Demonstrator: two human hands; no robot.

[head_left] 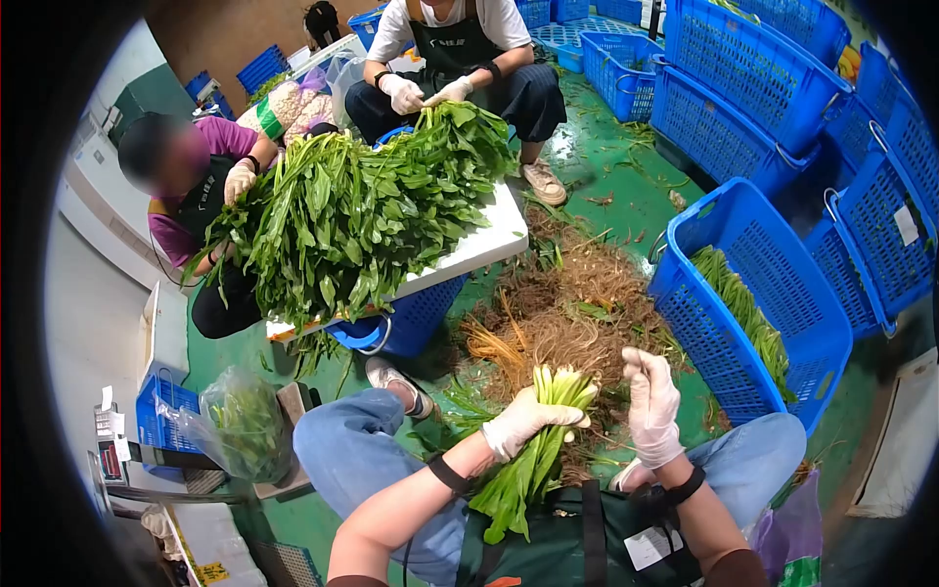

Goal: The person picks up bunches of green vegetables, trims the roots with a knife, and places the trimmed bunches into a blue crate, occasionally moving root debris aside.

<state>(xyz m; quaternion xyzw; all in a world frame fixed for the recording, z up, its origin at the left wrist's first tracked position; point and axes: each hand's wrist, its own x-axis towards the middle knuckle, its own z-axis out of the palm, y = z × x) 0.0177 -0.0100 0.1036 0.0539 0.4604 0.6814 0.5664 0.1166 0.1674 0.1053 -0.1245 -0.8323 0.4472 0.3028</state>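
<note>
My left hand (523, 423), in a white glove, is wrapped round a bunch of long-leaved greens (533, 470) over my lap. The pale cut-looking stems point up and away from me, and the leaves hang toward my apron. To the right, my gloved right hand (653, 406) is raised with its fingers stretched out, apart from the bunch and holding nothing. Beyond both hands lies a heap of brown roots and trimmings (577, 303) on the green floor.
A white board (489, 235) piled with greens (362, 205) rests on a blue crate (416, 318). Two co-workers sit behind it. At right stands a blue crate (694, 333) with greens inside, before stacked crates (748, 59). A bagged bunch (245, 421) stands at left.
</note>
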